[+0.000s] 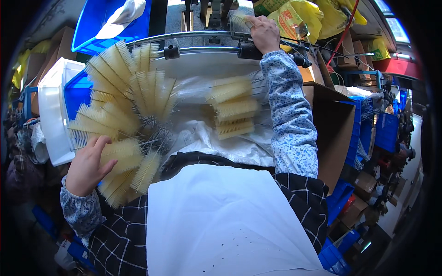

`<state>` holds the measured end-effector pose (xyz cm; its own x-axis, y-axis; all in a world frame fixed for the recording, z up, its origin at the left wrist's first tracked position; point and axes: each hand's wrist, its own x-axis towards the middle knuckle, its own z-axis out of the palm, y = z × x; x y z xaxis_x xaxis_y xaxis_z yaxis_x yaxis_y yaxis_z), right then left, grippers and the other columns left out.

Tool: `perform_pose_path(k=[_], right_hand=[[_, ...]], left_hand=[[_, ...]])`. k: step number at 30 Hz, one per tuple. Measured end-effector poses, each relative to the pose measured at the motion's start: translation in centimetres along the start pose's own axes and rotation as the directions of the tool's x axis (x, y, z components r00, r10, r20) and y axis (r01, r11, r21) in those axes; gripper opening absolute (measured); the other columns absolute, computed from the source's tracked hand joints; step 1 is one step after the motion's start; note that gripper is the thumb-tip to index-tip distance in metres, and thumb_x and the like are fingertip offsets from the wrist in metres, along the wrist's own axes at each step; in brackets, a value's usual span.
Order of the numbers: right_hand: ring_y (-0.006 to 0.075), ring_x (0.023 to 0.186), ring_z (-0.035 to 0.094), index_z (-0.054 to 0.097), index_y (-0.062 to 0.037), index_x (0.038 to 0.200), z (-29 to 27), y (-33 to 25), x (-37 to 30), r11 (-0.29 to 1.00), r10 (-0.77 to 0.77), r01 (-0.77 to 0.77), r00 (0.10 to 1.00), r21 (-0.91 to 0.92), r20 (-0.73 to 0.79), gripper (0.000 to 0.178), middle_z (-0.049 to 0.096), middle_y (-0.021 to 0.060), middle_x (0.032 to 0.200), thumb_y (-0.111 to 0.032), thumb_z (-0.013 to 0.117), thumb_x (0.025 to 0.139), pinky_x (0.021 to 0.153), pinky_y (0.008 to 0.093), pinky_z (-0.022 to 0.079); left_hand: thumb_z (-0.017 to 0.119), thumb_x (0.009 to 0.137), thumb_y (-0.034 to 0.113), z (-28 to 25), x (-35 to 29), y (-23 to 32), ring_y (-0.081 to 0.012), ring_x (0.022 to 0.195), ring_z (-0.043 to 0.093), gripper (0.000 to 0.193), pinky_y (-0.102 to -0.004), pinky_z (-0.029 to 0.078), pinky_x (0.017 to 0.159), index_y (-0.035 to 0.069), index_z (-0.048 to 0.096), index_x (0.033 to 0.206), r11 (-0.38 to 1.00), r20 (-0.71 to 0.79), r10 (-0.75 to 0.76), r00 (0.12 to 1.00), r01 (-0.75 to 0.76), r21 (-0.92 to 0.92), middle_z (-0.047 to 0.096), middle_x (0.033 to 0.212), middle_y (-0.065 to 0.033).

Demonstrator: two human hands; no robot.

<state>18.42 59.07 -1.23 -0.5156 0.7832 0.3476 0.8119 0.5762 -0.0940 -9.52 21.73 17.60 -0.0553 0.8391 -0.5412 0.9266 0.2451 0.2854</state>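
A big fanned pile of pale yellow bristle brushes [108, 112] with twisted wire stems lies at the left, stems gathered toward the middle. My left hand [90, 168] rests at the pile's near left edge, thumb and fingers apart, holding nothing that I can see. My right hand [265, 34] reaches far forward to the metal machine [212, 37], fingers curled around the end of a brush [240, 20] that is mostly hidden. A smaller stack of similar brushes [234, 108] sits in the middle on white plastic sheeting [198, 135], slightly blurred.
A blue bin [87, 27] with a white cloth stands at the far left, and a white plastic tub [55, 110] left of the pile. Metal rods [202, 49] cross in front of the machine. Yellow bags [313, 18] and an open cardboard box [334, 133] are at the right.
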Motion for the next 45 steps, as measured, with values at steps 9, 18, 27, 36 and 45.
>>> perform_pose_path(k=[9,18,27,36,45], right_hand=[[0.0219,0.087,0.05,0.061,-0.0269,0.101,0.5,-0.4,0.8,0.999,-0.045,0.045,0.999,0.002,0.003,0.028,0.056,0.0003,0.093,-0.017,0.049,0.078,0.079,0.0383,0.038],[0.0232,0.085,0.051,0.061,-0.0252,0.1,1.1,-0.1,1.1,0.988,-0.066,0.073,0.996,0.138,-0.054,0.027,0.056,0.0002,0.091,-0.016,0.051,0.076,0.076,0.0371,0.04],[0.0235,0.086,0.051,0.061,-0.0251,0.1,1.5,0.6,1.1,0.989,-0.037,0.035,0.999,0.142,0.006,0.028,0.057,0.0002,0.093,-0.016,0.05,0.076,0.077,0.0367,0.041],[0.0185,0.101,0.044,0.059,-0.0272,0.104,0.6,0.5,2.1,0.993,-0.108,0.11,0.993,-0.036,0.04,0.028,0.054,-0.0042,0.104,-0.018,0.052,0.079,0.085,0.0372,0.033],[0.0188,0.109,0.04,0.051,-0.0251,0.114,2.1,3.2,2.4,0.975,-0.155,0.151,0.988,-0.163,-0.013,0.034,0.05,-0.001,0.113,-0.02,0.05,0.08,0.091,0.0402,0.027]], left_hand=[[0.057,0.067,0.004,-1.1,0.3,0.7,-0.0296,0.075,0.051,0.029,-0.0352,0.041,0.068,0.004,0.047,0.095,0.986,-0.033,0.05,0.998,-0.055,-0.158,0.051,0.083,-0.0147],[0.052,0.061,-0.004,-2.5,-0.6,1.0,-0.0064,0.055,0.036,0.028,-0.0208,0.03,0.046,0.001,0.048,0.088,0.932,-0.348,0.003,0.937,-0.129,-0.338,0.043,0.07,-0.0013],[0.052,0.06,-0.004,-3.5,-1.0,0.4,-0.0058,0.062,0.039,0.032,-0.0182,0.029,0.046,0.001,0.048,0.091,0.916,-0.484,0.089,0.871,-0.263,-0.304,0.046,0.081,-0.0016],[0.055,0.057,-0.004,-3.5,0.0,0.5,-0.0091,0.062,0.042,0.033,-0.0211,0.035,0.052,0.001,0.049,0.09,0.913,-0.511,0.211,0.833,-0.354,-0.201,0.048,0.084,-0.0047],[0.056,0.055,-0.005,-3.8,0.0,1.6,-0.0121,0.062,0.044,0.034,-0.0227,0.037,0.057,0.001,0.049,0.088,0.916,-0.476,0.185,0.86,-0.326,-0.232,0.049,0.081,-0.0063]])
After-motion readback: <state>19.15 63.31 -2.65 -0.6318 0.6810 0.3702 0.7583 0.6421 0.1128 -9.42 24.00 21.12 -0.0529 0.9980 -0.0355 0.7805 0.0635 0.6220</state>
